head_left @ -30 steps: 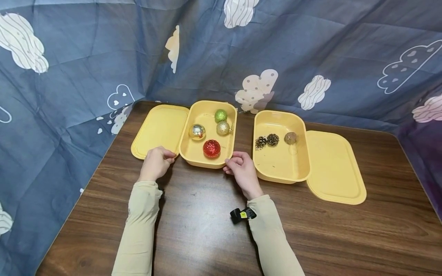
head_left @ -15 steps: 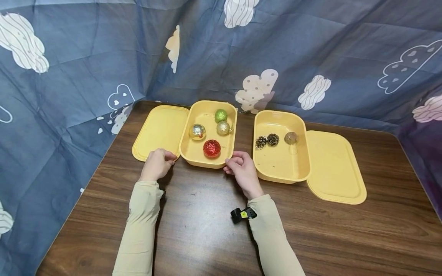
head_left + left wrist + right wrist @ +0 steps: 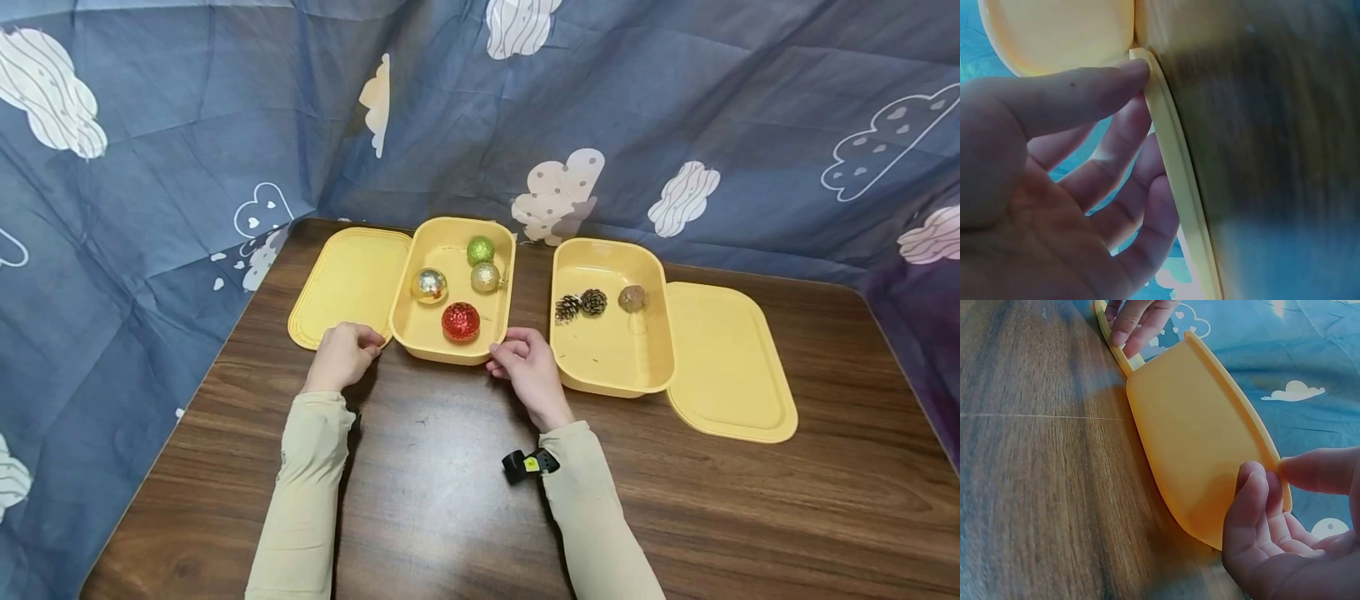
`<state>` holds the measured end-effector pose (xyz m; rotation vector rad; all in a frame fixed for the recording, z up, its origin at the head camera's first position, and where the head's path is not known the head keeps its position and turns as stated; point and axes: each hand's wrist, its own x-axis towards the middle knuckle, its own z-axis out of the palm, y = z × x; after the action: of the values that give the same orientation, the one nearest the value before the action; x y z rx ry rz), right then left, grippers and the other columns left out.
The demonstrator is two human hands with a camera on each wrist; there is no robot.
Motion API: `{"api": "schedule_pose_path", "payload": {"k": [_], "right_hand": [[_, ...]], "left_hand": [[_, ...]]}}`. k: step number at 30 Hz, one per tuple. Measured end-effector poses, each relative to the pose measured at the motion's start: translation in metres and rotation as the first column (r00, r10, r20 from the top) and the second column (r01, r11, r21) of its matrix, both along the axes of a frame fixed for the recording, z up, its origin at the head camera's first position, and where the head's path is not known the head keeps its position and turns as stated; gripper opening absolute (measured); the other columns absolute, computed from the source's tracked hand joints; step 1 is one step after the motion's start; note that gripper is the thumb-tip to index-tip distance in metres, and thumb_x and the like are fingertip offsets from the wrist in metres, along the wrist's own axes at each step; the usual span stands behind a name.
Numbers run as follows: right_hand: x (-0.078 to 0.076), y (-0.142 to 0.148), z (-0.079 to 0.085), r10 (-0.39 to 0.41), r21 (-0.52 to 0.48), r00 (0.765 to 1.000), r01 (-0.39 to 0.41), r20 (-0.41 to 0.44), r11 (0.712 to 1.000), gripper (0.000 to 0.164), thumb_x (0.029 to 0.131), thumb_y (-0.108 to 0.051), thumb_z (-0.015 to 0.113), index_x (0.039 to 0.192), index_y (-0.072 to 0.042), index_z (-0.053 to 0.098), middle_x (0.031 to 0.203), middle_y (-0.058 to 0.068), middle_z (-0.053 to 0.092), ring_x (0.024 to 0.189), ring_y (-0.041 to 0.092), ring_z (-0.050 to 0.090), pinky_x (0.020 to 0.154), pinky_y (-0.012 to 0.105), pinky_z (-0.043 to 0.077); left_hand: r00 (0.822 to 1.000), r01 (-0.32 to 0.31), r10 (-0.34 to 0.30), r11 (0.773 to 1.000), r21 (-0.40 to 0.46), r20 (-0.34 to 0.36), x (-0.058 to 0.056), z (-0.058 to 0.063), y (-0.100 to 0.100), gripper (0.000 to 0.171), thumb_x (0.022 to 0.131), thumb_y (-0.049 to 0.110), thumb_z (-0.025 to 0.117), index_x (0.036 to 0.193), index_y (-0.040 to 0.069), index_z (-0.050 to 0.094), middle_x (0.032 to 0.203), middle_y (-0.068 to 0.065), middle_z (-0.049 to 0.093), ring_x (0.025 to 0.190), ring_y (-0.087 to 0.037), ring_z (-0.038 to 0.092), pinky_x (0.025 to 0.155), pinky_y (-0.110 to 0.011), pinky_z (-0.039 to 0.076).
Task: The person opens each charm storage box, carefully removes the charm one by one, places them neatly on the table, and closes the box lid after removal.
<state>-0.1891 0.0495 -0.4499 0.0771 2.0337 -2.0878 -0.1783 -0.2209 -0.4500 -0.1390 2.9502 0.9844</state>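
My left hand (image 3: 339, 358) pinches the near right corner of a flat yellow lid (image 3: 348, 287); in the left wrist view, its thumb lies on the lid's edge (image 3: 1175, 162) with fingers against the other side. Beside the lid stands an open yellow box (image 3: 447, 357), its near right rim held between the thumb and fingers of my right hand (image 3: 531, 379). Inside that box lie a red bauble (image 3: 461, 322), a shiny gold bauble (image 3: 429, 286), a glittery gold bauble (image 3: 485, 277) and a green bauble (image 3: 481, 250).
To the right, a second open yellow box (image 3: 618, 354) contains two pine cones (image 3: 594, 302) and a rough brown ball (image 3: 632, 298). Another yellow lid (image 3: 731, 358) lies against its right side. A blue cloud-patterned cloth (image 3: 450, 108) hangs behind the wooden table (image 3: 435, 483).
The left lid has shifted very slightly toward me and to the right, along with my left hand. My right hand and both boxes stay in place.
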Motion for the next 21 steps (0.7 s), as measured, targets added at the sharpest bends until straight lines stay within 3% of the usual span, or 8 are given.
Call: {"api": "schedule_pose_path", "payload": {"k": [7, 12, 21], "right_hand": [[0.0, 0.001, 0.0, 0.001, 0.0, 1.0, -0.001, 0.002, 1.0, 0.038, 0.091, 0.0, 0.058, 0.125, 0.009, 0.044, 0.089, 0.013, 0.066, 0.067, 0.011, 0.064, 0.065, 0.021, 0.055], [0.0, 0.001, 0.0, 0.002, -0.001, 1.0, -0.002, 0.005, 1.0, 0.038, 0.091, 0.001, 0.058, 0.125, 0.009, 0.044, 0.088, 0.011, 0.065, 0.067, 0.012, 0.064, 0.065, 0.022, 0.055], [0.0, 0.001, 0.001, 0.006, 0.01, 1.0, -0.006, 0.004, 1.0, 0.039, 0.091, 0.0, 0.059, 0.126, 0.008, 0.043, 0.09, 0.013, 0.065, 0.067, 0.011, 0.064, 0.065, 0.022, 0.055]], "left_hand": [[1.0, -0.007, 0.008, 0.999, 0.039, -0.029, -0.001, 0.001, 0.0, 0.015, 0.089, 0.009, 0.065, 0.099, 0.003, 0.074, 0.102, -0.015, 0.072, 0.098, -0.032, 0.066, 0.09, -0.046, 0.049], [0.993, -0.026, 0.033, 0.997, 0.069, -0.112, 0.0, 0.01, 0.002, 0.02, 0.09, 0.011, 0.062, 0.105, 0.001, 0.072, 0.097, -0.016, 0.072, 0.088, -0.03, 0.067, 0.083, -0.044, 0.051], [0.944, -0.049, 0.111, 0.978, 0.201, -0.311, 0.003, 0.03, 0.019, 0.026, 0.091, 0.012, 0.061, 0.113, 0.0, 0.068, 0.099, -0.017, 0.067, 0.088, -0.029, 0.065, 0.078, -0.041, 0.054]]}}
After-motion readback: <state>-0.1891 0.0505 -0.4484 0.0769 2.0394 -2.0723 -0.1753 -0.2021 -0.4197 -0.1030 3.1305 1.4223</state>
